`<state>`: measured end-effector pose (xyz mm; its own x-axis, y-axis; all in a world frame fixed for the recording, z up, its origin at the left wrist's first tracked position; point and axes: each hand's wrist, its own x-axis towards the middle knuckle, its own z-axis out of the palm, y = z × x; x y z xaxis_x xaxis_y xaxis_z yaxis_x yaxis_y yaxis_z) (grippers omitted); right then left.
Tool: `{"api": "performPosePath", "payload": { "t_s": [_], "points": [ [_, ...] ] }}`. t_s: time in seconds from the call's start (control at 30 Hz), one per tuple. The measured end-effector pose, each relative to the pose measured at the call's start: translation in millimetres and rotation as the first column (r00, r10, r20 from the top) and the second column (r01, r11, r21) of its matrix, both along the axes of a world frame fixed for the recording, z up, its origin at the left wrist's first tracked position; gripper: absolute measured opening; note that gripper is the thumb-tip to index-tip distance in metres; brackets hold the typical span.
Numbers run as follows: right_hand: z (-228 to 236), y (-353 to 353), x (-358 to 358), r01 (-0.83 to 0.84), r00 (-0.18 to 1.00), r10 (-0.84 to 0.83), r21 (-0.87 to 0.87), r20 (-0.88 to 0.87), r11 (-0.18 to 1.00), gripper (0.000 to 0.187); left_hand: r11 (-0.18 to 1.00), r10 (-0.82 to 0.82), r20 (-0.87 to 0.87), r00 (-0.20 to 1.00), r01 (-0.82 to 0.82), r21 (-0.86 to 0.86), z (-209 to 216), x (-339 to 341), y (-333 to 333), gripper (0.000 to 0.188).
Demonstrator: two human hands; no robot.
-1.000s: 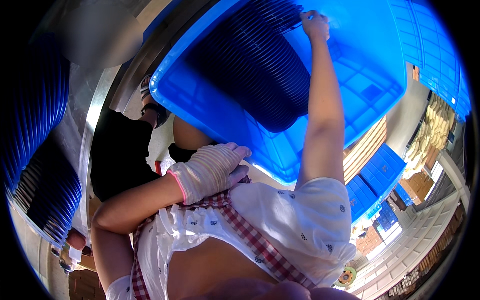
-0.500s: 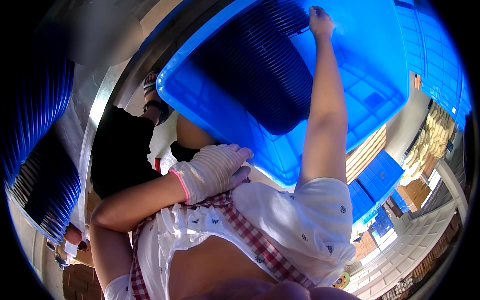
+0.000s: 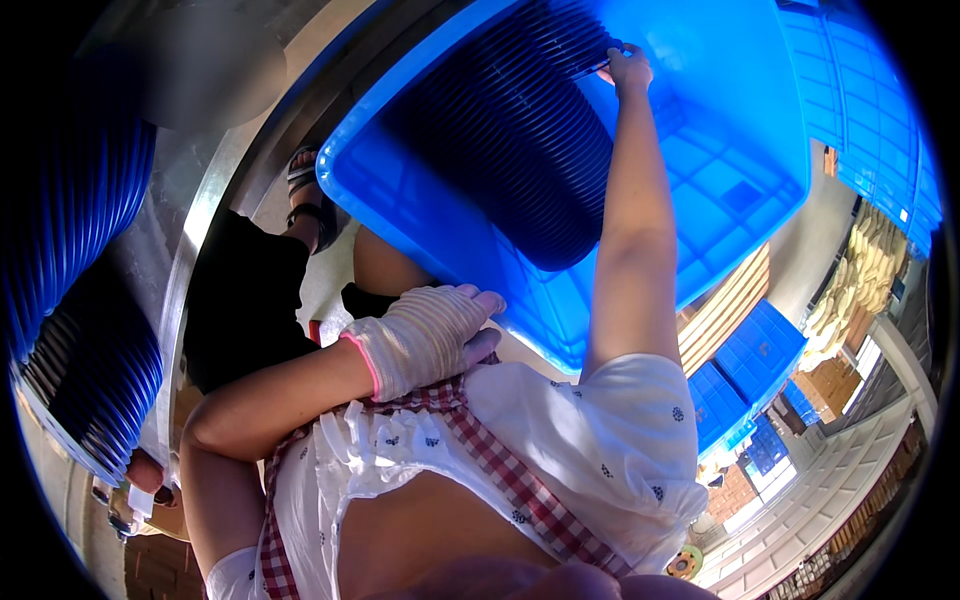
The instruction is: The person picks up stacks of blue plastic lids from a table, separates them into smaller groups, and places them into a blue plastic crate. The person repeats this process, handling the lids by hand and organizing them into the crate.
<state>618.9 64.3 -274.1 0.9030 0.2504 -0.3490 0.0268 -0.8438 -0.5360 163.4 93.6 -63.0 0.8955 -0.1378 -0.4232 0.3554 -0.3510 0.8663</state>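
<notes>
A big blue plastic crate [image 3: 740, 130] holds a long row of dark blue, plate-like discs [image 3: 545, 190], packed rim to rim. My right hand [image 3: 630, 70] is bare and reaches into the crate to the far end of that row. Its fingers close on the edge of the end disc; the fingertips are partly hidden. My left hand [image 3: 425, 335] wears a cream knit glove with a pink cuff and rests by my waist, near the crate's near edge. Its thumb stands apart from the fingers, and nothing shows in it.
At left, more blue ribbed discs [image 3: 85, 230] stand stacked by a metal-edged table [image 3: 190, 235]. Blue lidded boxes [image 3: 750, 345] and stacked blue crates [image 3: 870, 130] stand at right, with pale bundled pieces [image 3: 855, 275] beyond. A sandalled foot [image 3: 312, 205] shows beside the crate.
My right hand has drawn slightly nearer and to the left, at the far end of the disc row. The crate appears a little further left. My left hand stays put.
</notes>
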Motion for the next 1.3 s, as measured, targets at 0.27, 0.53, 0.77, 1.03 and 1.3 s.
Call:
{"api": "performPosePath", "payload": {
  "t_s": [0.27, 0.53, 0.77, 1.03, 1.3],
  "points": [
    [10, 4, -6, -0.201, 0.965, 0.241, -0.306, 0.099, 0.931, 0.064, 0.999, -0.038, 0.011, 0.999, 0.037, 0.036, 4, 0, 1, 0.033],
    [72, 5, 20, -0.018, 0.923, 0.172, -0.407, 0.345, 0.913, 0.058, 0.994, -0.069, 0.021, 0.997, 0.067, 0.082, 2, -1, -2, 0.033],
    [36, -12, 39, -0.091, 0.913, 0.218, -0.348, 0.346, 0.933, 0.059, 0.991, -0.087, 0.036, 0.996, 0.082, 0.101, 2, -2, -3, 0.033],
    [23, 10, 7, -0.046, 0.915, 0.205, -0.414, 0.347, 0.909, 0.069, 0.988, -0.094, 0.012, 0.996, 0.091, 0.121, 2, -3, -1, 0.031],
    [53, -5, 10, -0.143, 0.895, 0.259, -0.315, 0.364, 0.938, 0.063, 0.987, -0.089, 0.019, 0.996, 0.085, 0.136, 1, -1, -4, 0.031]
  ]
}}
